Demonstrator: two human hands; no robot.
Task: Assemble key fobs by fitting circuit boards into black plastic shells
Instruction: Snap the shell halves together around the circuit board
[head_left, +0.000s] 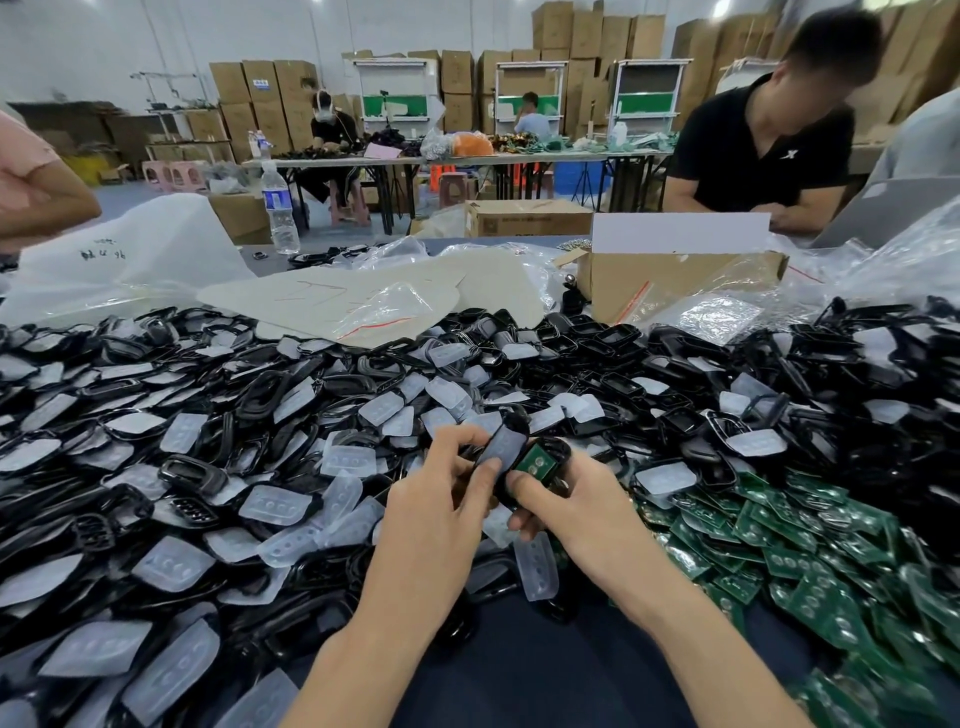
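My left hand (441, 499) pinches a black shell half (503, 446) with a translucent button pad in it, thumb on its lower end. My right hand (566, 499) grips a second black shell half holding a green circuit board (535, 460). The two halves meet at an angle above the pile, like an open hinge. A wide heap of black shells and translucent pads (249, 467) covers the table in front and to the left. A heap of green circuit boards (810, 545) lies to the right.
An open cardboard box (675, 280) and clear plastic bags (727, 312) stand behind the pile. A white bag (130, 254) and a water bottle (280, 208) are at the back left. A person in a black shirt (769, 145) sits across the table.
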